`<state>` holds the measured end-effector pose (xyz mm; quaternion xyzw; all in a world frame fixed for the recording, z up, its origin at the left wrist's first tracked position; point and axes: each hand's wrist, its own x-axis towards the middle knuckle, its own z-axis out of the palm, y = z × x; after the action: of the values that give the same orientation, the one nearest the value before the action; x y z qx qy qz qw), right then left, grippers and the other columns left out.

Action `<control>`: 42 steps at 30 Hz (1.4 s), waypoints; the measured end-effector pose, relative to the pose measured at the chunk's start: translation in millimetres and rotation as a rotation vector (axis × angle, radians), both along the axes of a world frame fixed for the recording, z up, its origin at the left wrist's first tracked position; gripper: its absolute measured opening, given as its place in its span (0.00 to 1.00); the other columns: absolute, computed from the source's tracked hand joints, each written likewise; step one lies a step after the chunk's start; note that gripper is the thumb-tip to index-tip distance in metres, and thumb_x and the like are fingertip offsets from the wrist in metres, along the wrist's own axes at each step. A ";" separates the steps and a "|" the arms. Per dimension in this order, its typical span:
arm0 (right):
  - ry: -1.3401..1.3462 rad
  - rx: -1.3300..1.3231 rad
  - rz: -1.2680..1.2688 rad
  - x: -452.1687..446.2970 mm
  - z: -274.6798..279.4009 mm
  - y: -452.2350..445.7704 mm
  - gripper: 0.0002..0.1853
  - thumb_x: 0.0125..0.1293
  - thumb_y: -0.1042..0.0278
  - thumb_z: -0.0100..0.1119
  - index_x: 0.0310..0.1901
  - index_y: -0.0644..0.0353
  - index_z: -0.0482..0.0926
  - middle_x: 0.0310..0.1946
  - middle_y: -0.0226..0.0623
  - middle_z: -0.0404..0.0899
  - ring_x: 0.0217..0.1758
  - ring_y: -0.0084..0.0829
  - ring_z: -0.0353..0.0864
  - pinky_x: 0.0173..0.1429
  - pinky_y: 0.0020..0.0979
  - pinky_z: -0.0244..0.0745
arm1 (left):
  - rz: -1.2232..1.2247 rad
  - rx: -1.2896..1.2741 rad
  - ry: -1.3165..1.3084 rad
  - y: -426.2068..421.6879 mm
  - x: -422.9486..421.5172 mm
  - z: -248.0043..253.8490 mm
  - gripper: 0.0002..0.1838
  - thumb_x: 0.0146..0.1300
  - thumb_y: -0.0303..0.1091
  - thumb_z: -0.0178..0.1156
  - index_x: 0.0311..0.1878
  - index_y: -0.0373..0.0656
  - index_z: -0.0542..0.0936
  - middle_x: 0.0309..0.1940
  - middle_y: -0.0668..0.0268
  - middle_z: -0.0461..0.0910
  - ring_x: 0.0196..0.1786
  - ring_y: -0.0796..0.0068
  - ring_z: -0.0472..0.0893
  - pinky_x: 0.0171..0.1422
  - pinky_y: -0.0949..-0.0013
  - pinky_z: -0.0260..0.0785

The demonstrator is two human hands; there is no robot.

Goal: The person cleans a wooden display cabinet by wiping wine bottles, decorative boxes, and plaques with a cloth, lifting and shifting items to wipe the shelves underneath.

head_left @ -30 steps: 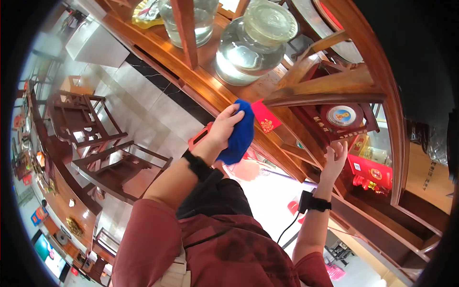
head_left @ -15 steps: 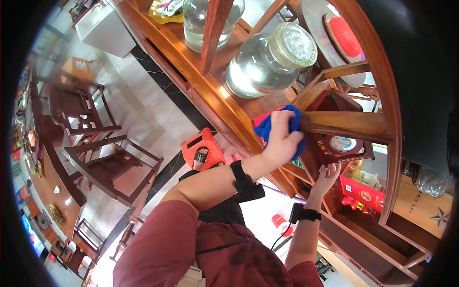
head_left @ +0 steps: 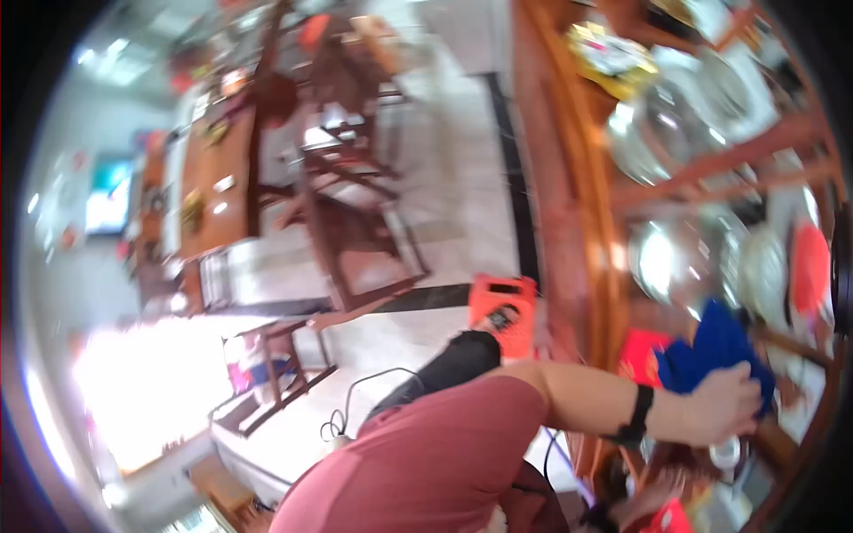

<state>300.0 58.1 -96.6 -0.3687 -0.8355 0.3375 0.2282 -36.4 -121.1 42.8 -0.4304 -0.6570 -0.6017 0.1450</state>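
My left hand [head_left: 724, 404] presses a bunched blue cloth [head_left: 715, 351] against a wooden bar of the cabinet [head_left: 573, 258], its fingers bent over the cloth. A red packet [head_left: 641, 355] lies beside the cloth. Lower down, my right hand [head_left: 662, 497] is blurred and dim, near a dark plaque with a round white disc [head_left: 726, 453]; its fingers cannot be made out. Above the cloth a lidded glass jar [head_left: 666, 258] stands on the shelf, with a second glass jar [head_left: 653, 133] beyond it.
A yellow dish [head_left: 613, 58] is farther along the shelf, and a red round object [head_left: 809, 266] lies behind the jars. My foot rests on an orange-red stool [head_left: 511, 333]. Wooden chairs [head_left: 351, 240] and a long table [head_left: 218, 191] stand to the left. A thin cable [head_left: 378, 373] hangs near my leg.
The view has swung round, shifting the cabinet to the right. My left hand went from beside the cabinet onto its wooden bar with the cloth. My right hand now appears lower and blurred.
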 end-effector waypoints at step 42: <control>-0.073 0.642 0.049 -48.6 -247.2 -53.0 0.29 0.75 0.52 0.36 0.68 0.67 0.61 0.68 0.52 0.61 0.70 0.47 0.61 0.74 0.41 0.53 | -0.258 0.417 -0.799 -112.9 116.0 -421.8 0.16 0.61 0.38 0.65 0.28 0.37 0.72 0.33 0.63 0.73 0.39 0.66 0.74 0.44 0.68 0.66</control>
<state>251.5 5.1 -343.9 -0.2693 -0.9156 0.0487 0.2945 79.6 -234.1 -379.0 -0.2050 -0.4678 -0.8524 -0.1119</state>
